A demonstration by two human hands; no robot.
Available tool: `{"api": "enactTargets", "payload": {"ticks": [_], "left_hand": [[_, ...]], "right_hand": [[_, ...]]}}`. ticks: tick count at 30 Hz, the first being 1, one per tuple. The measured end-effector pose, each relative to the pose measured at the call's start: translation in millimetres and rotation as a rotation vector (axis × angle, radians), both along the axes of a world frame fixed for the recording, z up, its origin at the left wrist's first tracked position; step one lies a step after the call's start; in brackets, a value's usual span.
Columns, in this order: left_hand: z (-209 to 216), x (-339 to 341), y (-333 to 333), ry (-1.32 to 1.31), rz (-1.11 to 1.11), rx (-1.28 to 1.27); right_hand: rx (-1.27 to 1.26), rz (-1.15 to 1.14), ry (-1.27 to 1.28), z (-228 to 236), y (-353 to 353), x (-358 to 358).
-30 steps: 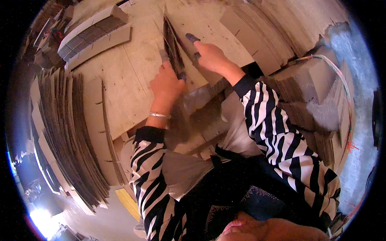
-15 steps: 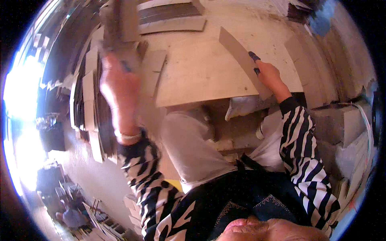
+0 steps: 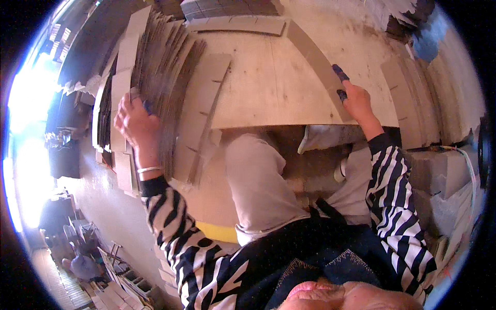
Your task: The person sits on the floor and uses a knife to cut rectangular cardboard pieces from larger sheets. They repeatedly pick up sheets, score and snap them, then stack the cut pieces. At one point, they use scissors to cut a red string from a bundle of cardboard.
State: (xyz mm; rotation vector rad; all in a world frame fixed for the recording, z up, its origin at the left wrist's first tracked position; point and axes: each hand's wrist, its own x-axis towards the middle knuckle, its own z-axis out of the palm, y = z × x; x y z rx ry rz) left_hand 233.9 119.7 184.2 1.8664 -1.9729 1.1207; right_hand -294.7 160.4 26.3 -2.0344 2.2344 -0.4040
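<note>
My left hand point(image 3: 138, 121) rests on the light cardboard strips point(image 3: 122, 82) at the left side of the pile, fingers bent but apart, thumb out to the side. Dark coverings sit on some of its fingertips. At the right, my right hand point(image 3: 357, 102) holds a long plain cardboard strip point(image 3: 312, 54) by its near end, low over the wooden table point(image 3: 258, 88). Its index finger and thumb, both with dark coverings, lie along the strip's right edge. The strip slants away to the far left.
Many slotted strips point(image 3: 168, 67) stand packed beside my left hand, and a slotted piece point(image 3: 204, 111) lies along the table's left side. More cardboard lies at the far edge point(image 3: 243, 25) and right side point(image 3: 408, 98). My legs point(image 3: 258, 175) are below the near edge.
My left hand has come down onto the left pile and let go of the cardboard it was swinging. The right hand keeps its hold on the strip; the whole view has shifted slightly.
</note>
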Motion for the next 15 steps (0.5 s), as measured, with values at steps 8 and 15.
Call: {"api": "enactTargets", "payload": {"ticks": [8,15], "left_hand": [[-165.3,-82.2,-30.3,0.27,0.221,0.434],[-194.9,-84.3,-42.1,0.115,0.009,0.403]], "right_hand": [[0.236,0.191,0.042,20.6,4.9,41.1],[0.003,0.278,-0.044,19.9,15.7,52.3]]}}
